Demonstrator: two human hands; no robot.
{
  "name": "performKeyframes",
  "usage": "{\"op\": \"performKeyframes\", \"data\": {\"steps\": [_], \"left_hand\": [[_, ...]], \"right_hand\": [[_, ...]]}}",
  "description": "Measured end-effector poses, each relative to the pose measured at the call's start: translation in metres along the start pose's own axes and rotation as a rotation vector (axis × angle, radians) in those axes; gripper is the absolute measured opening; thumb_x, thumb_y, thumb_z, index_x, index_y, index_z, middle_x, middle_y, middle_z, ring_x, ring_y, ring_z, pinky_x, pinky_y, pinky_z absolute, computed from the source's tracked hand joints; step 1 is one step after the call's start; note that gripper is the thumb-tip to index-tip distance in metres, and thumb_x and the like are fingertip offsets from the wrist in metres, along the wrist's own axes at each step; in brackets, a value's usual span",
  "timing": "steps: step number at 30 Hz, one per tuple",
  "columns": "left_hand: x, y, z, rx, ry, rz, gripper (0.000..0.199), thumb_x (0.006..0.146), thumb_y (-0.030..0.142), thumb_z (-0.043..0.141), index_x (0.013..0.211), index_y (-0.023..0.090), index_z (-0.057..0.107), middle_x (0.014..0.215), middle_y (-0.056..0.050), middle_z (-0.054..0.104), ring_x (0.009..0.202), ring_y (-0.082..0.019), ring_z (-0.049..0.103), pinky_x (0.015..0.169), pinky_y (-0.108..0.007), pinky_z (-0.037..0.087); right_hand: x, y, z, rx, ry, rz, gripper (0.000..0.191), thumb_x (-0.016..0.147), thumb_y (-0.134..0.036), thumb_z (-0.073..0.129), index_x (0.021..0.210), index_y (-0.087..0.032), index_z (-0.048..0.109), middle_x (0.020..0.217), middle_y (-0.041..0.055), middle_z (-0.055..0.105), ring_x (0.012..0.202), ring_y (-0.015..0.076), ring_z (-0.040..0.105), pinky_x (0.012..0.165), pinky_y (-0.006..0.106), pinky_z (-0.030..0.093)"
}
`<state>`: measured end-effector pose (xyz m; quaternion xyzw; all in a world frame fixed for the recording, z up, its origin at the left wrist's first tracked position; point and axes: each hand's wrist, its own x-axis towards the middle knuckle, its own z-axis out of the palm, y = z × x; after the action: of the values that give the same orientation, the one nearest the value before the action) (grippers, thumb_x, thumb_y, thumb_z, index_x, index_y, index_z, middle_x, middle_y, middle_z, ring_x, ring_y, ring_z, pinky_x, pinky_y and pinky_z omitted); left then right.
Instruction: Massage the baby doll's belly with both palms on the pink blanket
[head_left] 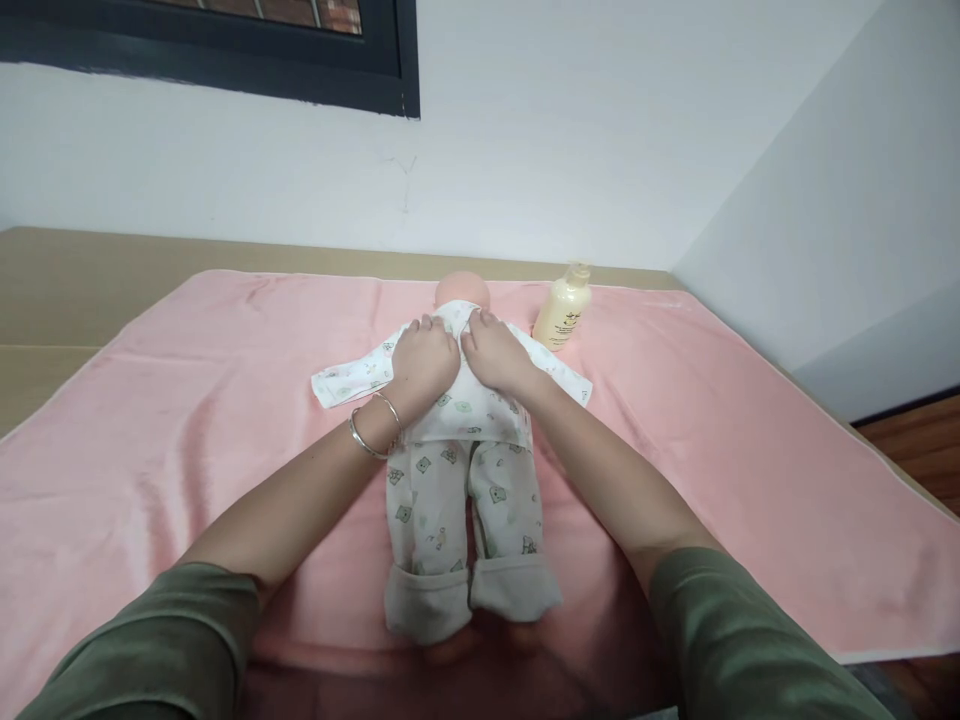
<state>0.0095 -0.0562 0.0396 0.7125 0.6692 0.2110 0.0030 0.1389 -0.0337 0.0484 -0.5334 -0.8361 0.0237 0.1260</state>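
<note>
A baby doll lies on a pink cloth (247,400), its bald head (463,288) towards the wall. It wears a white printed top (465,405) with the sleeves spread to both sides, and matching trousers (442,500) with turned-up cuffs. On the left of the doll's upper chest rests my left hand (426,360), its fingers curled on the top's fabric. My right hand (495,350) is close beside it on the right of the chest, fingers likewise curled on the fabric near the neck. What lies under the fingers is partly hidden.
A pale yellow pump bottle (562,310) stands on the cloth to the right of the doll's head. Behind the cloth runs the edge of a tan surface (135,255) against a white wall. A dark window frame (300,75) is at the upper left.
</note>
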Motion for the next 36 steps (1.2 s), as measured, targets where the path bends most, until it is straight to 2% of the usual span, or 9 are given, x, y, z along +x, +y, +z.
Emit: {"op": "performKeyframes", "data": {"steps": [4, 7, 14, 17, 22, 26, 28, 33, 36], "left_hand": [[-0.014, 0.013, 0.004, 0.027, 0.030, 0.081, 0.050, 0.096, 0.018, 0.035, 0.138, 0.000, 0.053, 0.147, -0.027, 0.055, 0.142, -0.038, 0.048, 0.118, -0.050, 0.037], [-0.009, 0.010, 0.004, -0.012, 0.007, 0.101, 0.048, 0.096, 0.018, 0.033, 0.134, 0.001, 0.057, 0.144, -0.026, 0.058, 0.139, -0.037, 0.050, 0.116, -0.048, 0.038], [0.027, -0.032, -0.004, -0.288, -0.135, -0.013, 0.048, 0.098, 0.028, 0.025, 0.099, 0.013, 0.071, 0.109, -0.016, 0.076, 0.099, -0.027, 0.068, 0.092, -0.039, 0.051], [0.030, -0.036, -0.007, -0.306, -0.169, -0.058, 0.048, 0.098, 0.030, 0.026, 0.090, 0.015, 0.071, 0.104, -0.015, 0.077, 0.093, -0.026, 0.068, 0.088, -0.038, 0.051], [0.015, -0.013, -0.009, -0.114, -0.106, -0.024, 0.047, 0.100, 0.027, 0.025, 0.110, 0.013, 0.068, 0.120, -0.021, 0.072, 0.114, -0.034, 0.066, 0.103, -0.050, 0.048], [-0.010, 0.009, -0.007, 0.023, 0.014, 0.078, 0.040, 0.097, 0.020, 0.031, 0.115, 0.010, 0.065, 0.122, -0.023, 0.069, 0.125, -0.038, 0.059, 0.120, -0.067, 0.024], [-0.017, 0.015, -0.007, 0.079, 0.044, 0.130, 0.036, 0.096, 0.019, 0.035, 0.112, 0.009, 0.066, 0.116, -0.023, 0.070, 0.121, -0.037, 0.060, 0.122, -0.067, 0.018], [-0.004, 0.005, -0.009, 0.022, -0.037, 0.118, 0.034, 0.094, 0.018, 0.036, 0.103, 0.009, 0.068, 0.111, -0.021, 0.072, 0.111, -0.033, 0.066, 0.110, -0.049, 0.043], [0.013, -0.010, -0.009, -0.108, -0.086, 0.082, 0.035, 0.095, 0.021, 0.035, 0.103, 0.012, 0.068, 0.114, -0.019, 0.072, 0.108, -0.031, 0.067, 0.097, -0.041, 0.050]], "right_hand": [[0.012, 0.015, -0.004, 0.094, -0.006, 0.076, 0.051, 0.102, -0.028, 0.026, 0.137, -0.001, 0.052, 0.142, 0.0240, 0.058, 0.129, 0.0353, 0.056, 0.111, 0.047, 0.042], [0.010, 0.010, -0.003, 0.058, 0.015, 0.091, 0.055, 0.102, -0.028, 0.025, 0.141, 0.003, 0.048, 0.144, 0.0257, 0.056, 0.134, 0.0359, 0.052, 0.115, 0.047, 0.038], [-0.013, -0.018, -0.003, -0.034, -0.013, 0.034, 0.061, 0.101, -0.027, 0.030, 0.151, 0.007, 0.037, 0.158, 0.0293, 0.040, 0.148, 0.0379, 0.037, 0.121, 0.049, 0.030], [-0.017, -0.023, -0.004, -0.044, -0.018, 0.000, 0.058, 0.099, -0.018, 0.030, 0.150, 0.008, 0.038, 0.159, 0.0298, 0.038, 0.149, 0.0366, 0.037, 0.122, 0.049, 0.029], [0.001, 0.003, -0.003, 0.132, -0.028, 0.023, 0.054, 0.101, -0.024, 0.030, 0.147, 0.000, 0.046, 0.157, 0.0234, 0.045, 0.147, 0.0316, 0.042, 0.121, 0.044, 0.033], [0.015, 0.031, 0.000, 0.186, -0.030, 0.045, 0.059, 0.102, -0.040, 0.032, 0.146, -0.004, 0.045, 0.158, 0.0218, 0.045, 0.147, 0.0348, 0.041, 0.122, 0.053, 0.028], [0.016, 0.035, -0.001, 0.168, -0.034, 0.016, 0.060, 0.102, -0.041, 0.030, 0.148, -0.005, 0.043, 0.158, 0.0214, 0.045, 0.146, 0.0347, 0.041, 0.121, 0.054, 0.029], [0.002, 0.010, -0.006, 0.054, -0.044, 0.071, 0.058, 0.103, -0.035, 0.025, 0.144, 0.001, 0.047, 0.148, 0.0254, 0.054, 0.135, 0.0377, 0.052, 0.115, 0.053, 0.037], [-0.014, -0.016, -0.006, -0.031, -0.037, 0.062, 0.057, 0.102, -0.027, 0.028, 0.147, 0.006, 0.044, 0.155, 0.0286, 0.045, 0.145, 0.0397, 0.042, 0.120, 0.054, 0.032]]}}
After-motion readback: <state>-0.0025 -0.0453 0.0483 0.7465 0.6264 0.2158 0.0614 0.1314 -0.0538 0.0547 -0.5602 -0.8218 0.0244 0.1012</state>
